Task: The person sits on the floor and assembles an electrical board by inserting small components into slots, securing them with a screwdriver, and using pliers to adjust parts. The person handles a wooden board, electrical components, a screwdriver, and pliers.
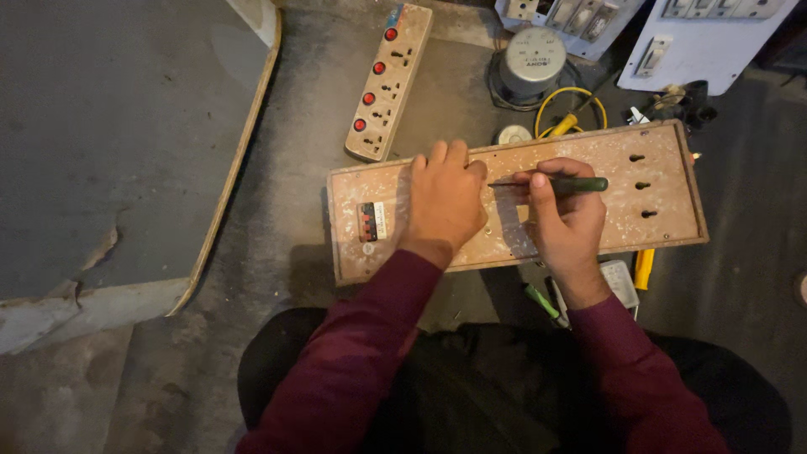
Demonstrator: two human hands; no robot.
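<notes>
Single head-worn view, looking steeply down, close over the hands (504, 210), floor and lap

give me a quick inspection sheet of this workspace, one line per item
surface: dusty grey floor, with a worn grey panel lying at the left
job's things: long speckled wooden board lying flat, with three slots near its right end and a small breaker-like part at its left; dark-handled screwdriver
clutter: power strip with red switches, round grey metal part, white switch plates, yellow tool, green-handled tool
grippers: left hand pressed flat on the board; right hand holds the screwdriver, tip toward the left hand
cables: yellow wire loop behind the board
surroundings: dim light; person's dark lap at bottom
</notes>
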